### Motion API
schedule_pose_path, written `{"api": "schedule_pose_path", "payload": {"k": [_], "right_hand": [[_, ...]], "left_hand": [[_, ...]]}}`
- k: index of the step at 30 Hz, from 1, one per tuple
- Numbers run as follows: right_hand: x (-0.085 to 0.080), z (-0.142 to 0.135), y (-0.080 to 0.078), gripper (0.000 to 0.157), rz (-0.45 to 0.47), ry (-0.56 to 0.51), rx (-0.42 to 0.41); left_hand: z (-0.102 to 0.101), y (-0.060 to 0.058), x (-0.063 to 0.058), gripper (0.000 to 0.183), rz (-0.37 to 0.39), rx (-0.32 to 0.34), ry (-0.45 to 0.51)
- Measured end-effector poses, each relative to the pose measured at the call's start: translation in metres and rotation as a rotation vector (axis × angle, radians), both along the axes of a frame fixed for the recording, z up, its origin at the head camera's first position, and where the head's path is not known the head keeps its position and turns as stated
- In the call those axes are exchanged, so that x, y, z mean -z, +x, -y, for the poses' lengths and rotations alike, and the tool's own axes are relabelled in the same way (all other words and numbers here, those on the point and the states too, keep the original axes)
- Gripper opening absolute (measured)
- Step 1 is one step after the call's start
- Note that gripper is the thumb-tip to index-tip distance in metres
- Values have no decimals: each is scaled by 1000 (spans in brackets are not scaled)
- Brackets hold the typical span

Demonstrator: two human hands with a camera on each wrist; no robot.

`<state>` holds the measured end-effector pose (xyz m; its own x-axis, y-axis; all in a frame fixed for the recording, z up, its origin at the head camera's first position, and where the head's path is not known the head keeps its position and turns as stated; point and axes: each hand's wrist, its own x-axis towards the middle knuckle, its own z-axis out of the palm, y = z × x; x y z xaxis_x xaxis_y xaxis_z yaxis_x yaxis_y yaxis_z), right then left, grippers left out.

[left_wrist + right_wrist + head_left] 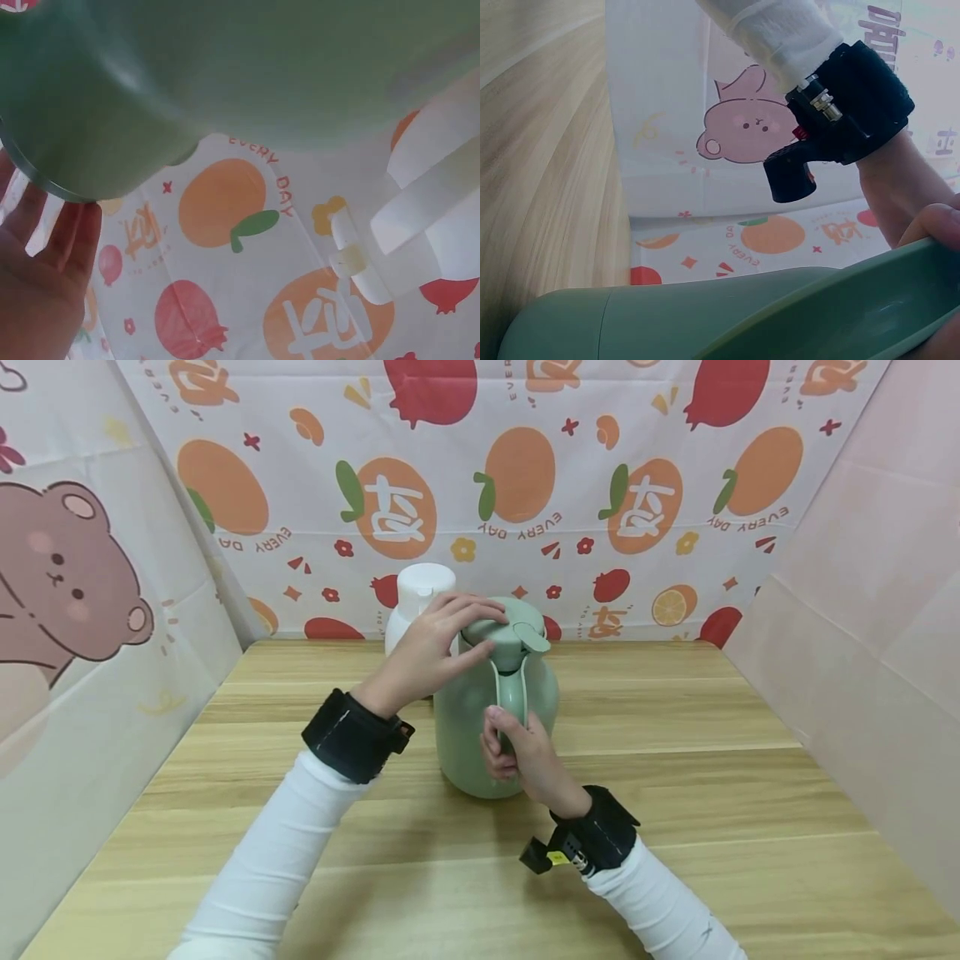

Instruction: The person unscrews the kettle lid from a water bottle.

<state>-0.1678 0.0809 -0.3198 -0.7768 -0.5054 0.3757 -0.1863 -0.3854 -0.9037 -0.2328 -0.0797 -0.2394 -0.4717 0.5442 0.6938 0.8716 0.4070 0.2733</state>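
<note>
Head view, centre of the frame: a green jug [461, 727] stands upright on the table [675, 735], its handle [512, 693] facing the person. The right hand [525, 752] grips that handle, fingers curled round it, I'd guess to steady the jug. The left hand [438, 643] reaches over from the left and rests on the lid [517, 614], fingers spread and fairly straight, thumb along the near side; how hard it presses, I can't tell. Opposed like that, the two hands seem well placed to stop the jug twisting.

A white bottle [426, 578] stands behind the left hand, crowding the upper left. Wood runs wide toward the right and lower left, giving elbow room; at the far edge, fruit cloth [517, 472] walls things off.
</note>
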Motion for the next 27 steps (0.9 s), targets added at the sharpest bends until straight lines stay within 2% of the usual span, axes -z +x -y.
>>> {"api": "schedule_pose_path", "payload": {"k": [6,11,18,22,27], "right_hand": [[0,0,0,35,-8,2,-6],[0,0,0,35,-4,9,-4],[0,0,-1,36,-10,18,-3],[1,0,-1,36,-14,23,-2],[0,0,-1,37,-27,12,-1]], "left_hand": [[-7,1,-3,27,-66,-76,-17],[-12,0,-4,28,-109,-109,-24],[-16,-1,-9,33,-114,-138,-69],[-22,-2,-17,52,-64,-171,-190],[-37,-6,-32,75,64,-221,-456]]}}
